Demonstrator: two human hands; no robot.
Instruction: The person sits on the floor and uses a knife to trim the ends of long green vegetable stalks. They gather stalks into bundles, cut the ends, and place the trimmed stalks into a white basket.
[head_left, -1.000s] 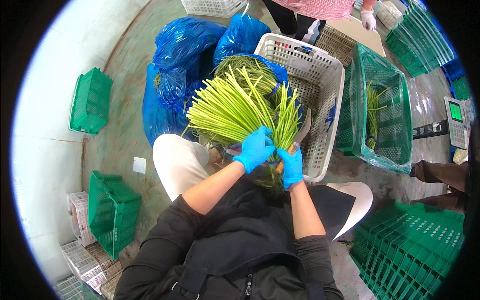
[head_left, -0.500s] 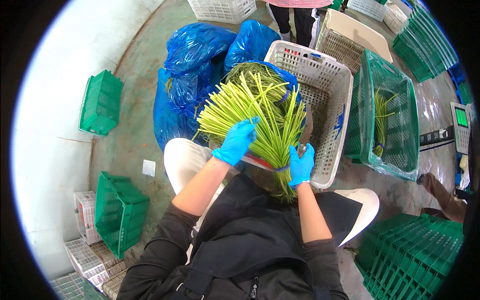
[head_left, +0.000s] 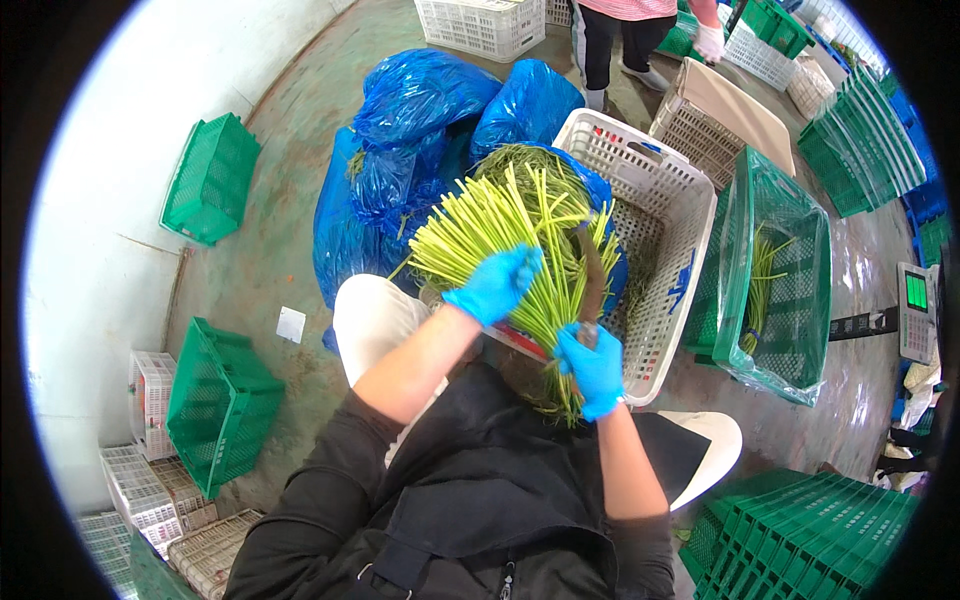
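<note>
A thick bundle of pale green garlic scapes (head_left: 465,232) lies fanned out in front of me, cut ends pointing away and tips toward my apron. My left hand (head_left: 500,283) is closed over stalks on top of the bundle; its fingertips are partly hidden. My right hand (head_left: 594,370) grips a knife with a dark, curved blade (head_left: 597,280), which stands up along the bundle's right side. The knife's handle is mostly covered by my fingers. Behind the bundle, more tangled scapes (head_left: 545,172) sit in an open blue plastic bag.
A white perforated crate (head_left: 690,255) stands just right of the bundle. Beyond it, a lined green crate (head_left: 818,270) holds a small tied bunch of scapes (head_left: 760,290). Full blue bags (head_left: 425,95) lie ahead, and a scale (head_left: 916,310) is at right. Another person (head_left: 620,30) stands at the back.
The knife blade has swung up into view at my right hand. My left hand has shifted slightly right over the stalks and curled. The view has shifted a little.
</note>
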